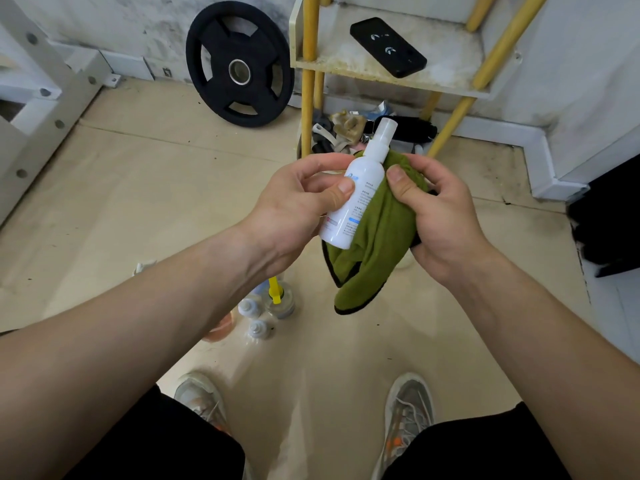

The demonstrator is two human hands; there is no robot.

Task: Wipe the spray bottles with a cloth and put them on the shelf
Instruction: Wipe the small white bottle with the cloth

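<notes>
Head view: left hand point(298, 202) grips spray bottle point(356, 195), right hand point(440, 216) bunches cloth point(374, 251).

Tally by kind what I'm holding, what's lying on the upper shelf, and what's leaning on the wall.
spray bottle, in left hand: 1
green cloth, in right hand: 1
black phone, on shelf: 1
weight plate, against wall: 1
Total: 4
</notes>
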